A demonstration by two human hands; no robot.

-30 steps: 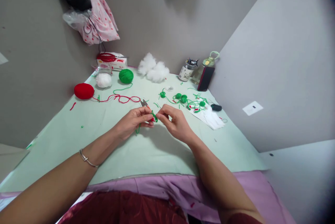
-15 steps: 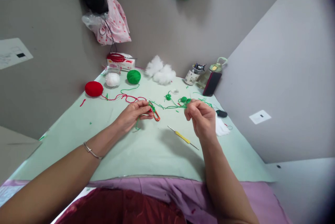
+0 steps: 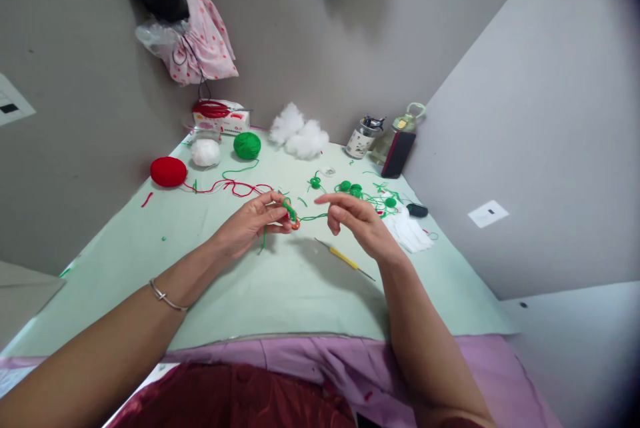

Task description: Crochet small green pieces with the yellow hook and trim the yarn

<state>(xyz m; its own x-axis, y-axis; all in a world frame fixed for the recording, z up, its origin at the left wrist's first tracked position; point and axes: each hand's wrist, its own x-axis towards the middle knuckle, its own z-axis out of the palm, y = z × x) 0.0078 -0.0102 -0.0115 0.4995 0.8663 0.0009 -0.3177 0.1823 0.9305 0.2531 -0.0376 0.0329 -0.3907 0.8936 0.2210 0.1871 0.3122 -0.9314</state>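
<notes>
A small green crocheted piece (image 3: 290, 209) with a little red on it is pinched in my left hand (image 3: 250, 223). An orange stitch marker (image 3: 297, 224) hangs at its lower end, and a green tail drops below the fingers. From the piece a green strand (image 3: 314, 217) stretches to my right hand (image 3: 357, 220), whose index finger points left while the other fingers curl; the strand passes into that hand. Below and between the hands, a yellow-handled crochet hook (image 3: 343, 258) lies on the table, touched by neither.
Red (image 3: 169, 172), white (image 3: 205, 153) and green (image 3: 247, 146) yarn balls stand at the back left. White stuffing (image 3: 306, 140), a pen cup (image 3: 360, 141), a bottle (image 3: 385, 147) and a phone (image 3: 399, 155) are behind. Small green pieces (image 3: 355, 191) and white cloth (image 3: 406, 228) lie right.
My right hand has moved left toward my left hand, and its index finger has stretched out. The orange marker now shows less beside the left fingers. The view has shifted slightly.
</notes>
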